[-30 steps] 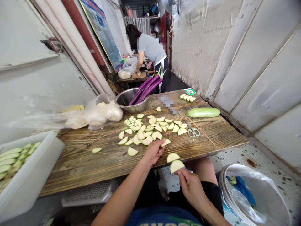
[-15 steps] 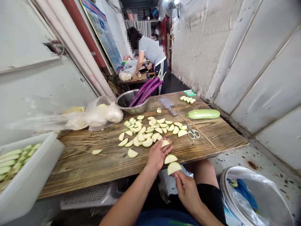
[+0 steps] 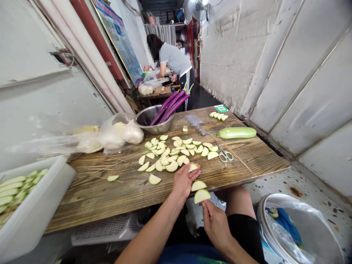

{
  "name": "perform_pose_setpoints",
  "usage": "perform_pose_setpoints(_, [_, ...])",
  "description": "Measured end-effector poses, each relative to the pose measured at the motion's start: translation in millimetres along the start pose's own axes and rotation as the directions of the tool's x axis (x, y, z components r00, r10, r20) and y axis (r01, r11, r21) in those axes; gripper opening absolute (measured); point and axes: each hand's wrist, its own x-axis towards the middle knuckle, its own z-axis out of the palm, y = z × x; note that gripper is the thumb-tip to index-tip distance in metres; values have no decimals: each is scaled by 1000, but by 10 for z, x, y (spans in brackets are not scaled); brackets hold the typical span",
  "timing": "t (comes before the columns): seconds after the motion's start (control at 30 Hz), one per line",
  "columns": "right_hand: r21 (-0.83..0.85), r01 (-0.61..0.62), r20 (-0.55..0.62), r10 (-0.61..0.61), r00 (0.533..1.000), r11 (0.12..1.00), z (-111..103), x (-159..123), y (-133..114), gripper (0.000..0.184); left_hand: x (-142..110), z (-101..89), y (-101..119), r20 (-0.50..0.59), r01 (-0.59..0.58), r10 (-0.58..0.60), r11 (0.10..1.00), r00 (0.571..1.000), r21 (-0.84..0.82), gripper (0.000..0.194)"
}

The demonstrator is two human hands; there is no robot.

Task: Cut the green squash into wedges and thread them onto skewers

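My left hand [image 3: 183, 182] is palm up at the table's front edge, its fingers closed around a half-moon zucchini slice [image 3: 193, 167]. A thin wooden skewer runs from that slice toward my body through a second slice [image 3: 198, 186] and a third slice [image 3: 202, 196]. Just behind the third slice, my right hand [image 3: 218, 222] pinches the skewer's lower end between thumb and fingers. Most of the skewer is hidden by slices and fingers. Beyond my left hand lies a loose spread of pale, green-edged zucchini slices [image 3: 172, 166].
Scissors [image 3: 226, 156], a whole zucchini [image 3: 237, 132] and loose skewers [image 3: 238, 157] lie to the right. Purple eggplants [image 3: 173, 106] rest in a metal bowl [image 3: 161, 128]. A white bin [image 3: 41, 190] of skewered slices stands left, a lined bucket [image 3: 299, 205] right. Another person [image 3: 176, 58] bends over a rear table.
Both hands keep nearly the same place and grip. The slice nearest my right hand has shifted very slightly. The person at the back has drawn an arm away from the cutting board.
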Motion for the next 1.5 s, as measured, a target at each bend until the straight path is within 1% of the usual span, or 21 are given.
perform_pose_setpoints(0.17, [-8,16,-5,-16,1000,1000,3,2,5,29,-21,4,-28,1,11,-11,1000,1000,15,12])
perform_pose_setpoints(0.37, [-6,6,7,-6,1000,1000,10,-18,12,30,-31,-9,-40,-5,-10,10,999,1000,38,12])
perform_pose_setpoints(0.5, [-6,-8,30,8,1000,1000,18,-24,13,30,-25,-29,-56,7,-18,18,998,1000,59,13])
perform_pose_setpoints(0.67, [-8,-13,24,14,1000,1000,30,-3,16,31,-8,-57,-82,19,-15,14,997,1000,81,13])
perform_pose_setpoints(0.9, [25,-22,33,21,999,999,22,11,32,30,-10,-63,-108,52,-28,25,997,998,69,17])
perform_pose_setpoints(1.1, [0,-11,9,11,1000,1000,24,11,48,30,-16,-61,-133,37,-22,20,997,999,72,19])
perform_pose_setpoints(1.5, [15,-45,27,45,999,999,52,-16,87,29,-20,-70,-192,37,-28,24,994,999,103,27])
